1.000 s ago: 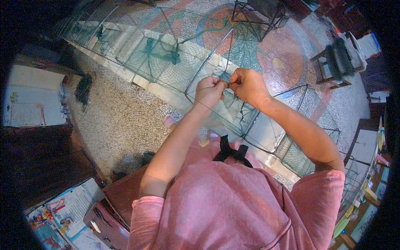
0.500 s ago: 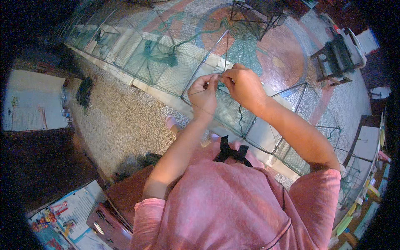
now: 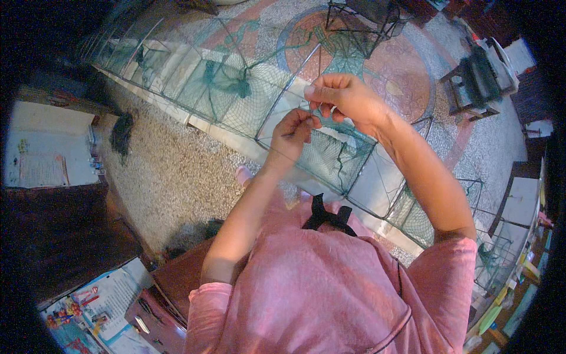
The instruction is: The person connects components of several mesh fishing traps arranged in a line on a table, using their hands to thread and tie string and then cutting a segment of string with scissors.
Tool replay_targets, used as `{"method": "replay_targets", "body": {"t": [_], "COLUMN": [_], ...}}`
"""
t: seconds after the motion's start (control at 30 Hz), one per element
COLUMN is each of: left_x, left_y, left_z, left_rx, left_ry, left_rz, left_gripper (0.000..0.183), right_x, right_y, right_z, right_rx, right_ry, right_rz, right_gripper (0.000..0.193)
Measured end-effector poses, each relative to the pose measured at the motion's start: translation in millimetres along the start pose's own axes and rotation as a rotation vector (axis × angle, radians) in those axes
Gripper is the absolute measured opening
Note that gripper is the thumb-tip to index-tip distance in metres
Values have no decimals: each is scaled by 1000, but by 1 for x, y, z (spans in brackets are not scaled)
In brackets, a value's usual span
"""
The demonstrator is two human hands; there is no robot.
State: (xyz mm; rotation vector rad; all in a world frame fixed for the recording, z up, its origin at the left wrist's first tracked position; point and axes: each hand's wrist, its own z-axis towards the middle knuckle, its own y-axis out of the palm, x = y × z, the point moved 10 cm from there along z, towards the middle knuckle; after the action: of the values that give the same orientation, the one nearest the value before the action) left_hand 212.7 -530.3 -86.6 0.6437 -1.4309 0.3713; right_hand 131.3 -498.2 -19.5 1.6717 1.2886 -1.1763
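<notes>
A long collapsible net trap, green mesh over thin metal frames, stretches across in front of me from the far left to the near right. Above one of its sections my left hand is closed, thumb and fingertips pinching a thin cord. Slightly higher and to the right, my right hand is closed too, thumb against forefinger, with the cord's upper part at its fingers. The strand is too fine to trace fully. Beside my left hand a metal frame rod slants upward. Dark green twine hangs on the mesh below.
Pale boards lie under the trap on a speckled floor. A dark stool stands at the right, and a dark metal-legged stand at the far side. Papers lie on a table at lower left.
My right hand has lifted up and away from my left, its fingers looser. My left hand has dropped slightly, so a gap now shows between the fingertips.
</notes>
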Motion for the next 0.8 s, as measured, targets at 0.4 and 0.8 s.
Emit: {"method": "replay_targets", "body": {"t": [0.4, 0.8], "left_x": [0, -9], "left_y": [-9, -21], "left_z": [3, -7], "left_rx": [131, 268], "left_ry": [-68, -80], "left_rz": [14, 44], "left_gripper": [12, 12], "right_x": [44, -22], "right_y": [-12, 11], "right_z": [7, -16], "right_rx": [-53, 372], "right_ry": [-80, -498], "right_rz": [-473, -1078], "right_gripper": [13, 5]}}
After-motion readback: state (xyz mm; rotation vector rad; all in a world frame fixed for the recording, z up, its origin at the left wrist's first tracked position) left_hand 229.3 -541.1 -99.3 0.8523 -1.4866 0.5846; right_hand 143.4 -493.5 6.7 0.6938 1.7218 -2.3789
